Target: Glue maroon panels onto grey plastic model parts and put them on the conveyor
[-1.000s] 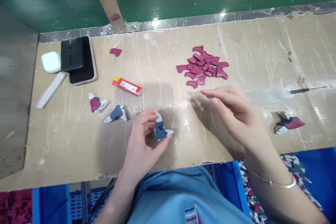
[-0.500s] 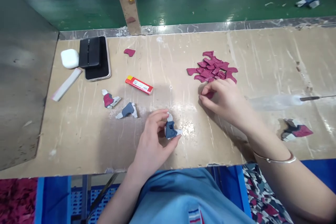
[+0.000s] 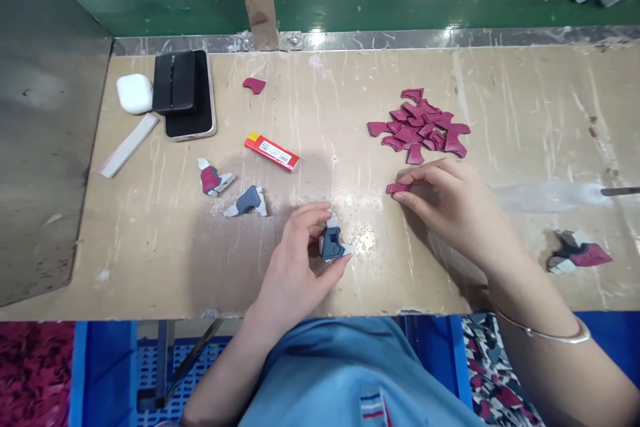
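Between its thumb and fingers, my left hand point(image 3: 295, 260) grips a dark blue and white plastic part point(image 3: 332, 243), its recessed side facing up, just over the table. My right hand point(image 3: 450, 207) pinches a small maroon plastic piece point(image 3: 398, 188) between thumb and forefinger. Beyond that hand lies a loose pile of maroon pieces point(image 3: 417, 130). Left of my left hand rest a blue-grey and white part point(image 3: 249, 201) and a similar part with a maroon cover point(image 3: 211, 179). A single maroon piece point(image 3: 255, 85) lies farther back.
A red and yellow packet point(image 3: 273, 151), a phone point(image 3: 190, 125) under a black box point(image 3: 175, 80), a white case point(image 3: 135, 93) and a pale strip point(image 3: 129, 145) lie at left. Another maroon-covered part point(image 3: 580, 252) sits at right, near a thin dark-handled tool point(image 3: 620, 191). Parts-filled blue bins point(image 3: 103, 373) stand below.
My right hand has drawn back from the pile toward me, with a maroon piece now showing in its pinch. My left hand keeps hold of the blue and white part. The view has shifted slightly.
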A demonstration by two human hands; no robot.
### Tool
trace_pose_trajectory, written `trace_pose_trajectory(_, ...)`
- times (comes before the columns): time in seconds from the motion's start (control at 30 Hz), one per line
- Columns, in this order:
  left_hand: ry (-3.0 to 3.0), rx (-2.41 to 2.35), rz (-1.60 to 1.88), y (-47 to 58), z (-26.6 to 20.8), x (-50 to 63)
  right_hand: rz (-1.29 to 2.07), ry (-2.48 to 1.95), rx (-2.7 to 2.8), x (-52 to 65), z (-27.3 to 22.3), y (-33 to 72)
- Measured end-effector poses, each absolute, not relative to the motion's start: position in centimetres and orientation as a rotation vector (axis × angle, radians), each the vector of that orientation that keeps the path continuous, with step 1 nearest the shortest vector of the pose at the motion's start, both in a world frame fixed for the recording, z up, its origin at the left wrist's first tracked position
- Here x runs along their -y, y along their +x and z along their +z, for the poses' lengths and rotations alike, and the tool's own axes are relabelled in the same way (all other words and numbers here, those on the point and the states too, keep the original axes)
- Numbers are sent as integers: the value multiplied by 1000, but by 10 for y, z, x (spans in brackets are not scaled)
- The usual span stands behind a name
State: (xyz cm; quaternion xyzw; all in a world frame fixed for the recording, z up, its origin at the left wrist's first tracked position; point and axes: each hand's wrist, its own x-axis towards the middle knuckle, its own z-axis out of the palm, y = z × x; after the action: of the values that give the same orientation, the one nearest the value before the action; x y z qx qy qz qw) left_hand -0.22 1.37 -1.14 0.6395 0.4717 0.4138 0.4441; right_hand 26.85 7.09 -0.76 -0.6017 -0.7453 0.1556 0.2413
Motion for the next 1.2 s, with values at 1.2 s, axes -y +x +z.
trace_pose_trajectory(1.2, 1632, -1192, 987, 0, -2, -16, 520, -1013, 2010, -10, 5, 192)
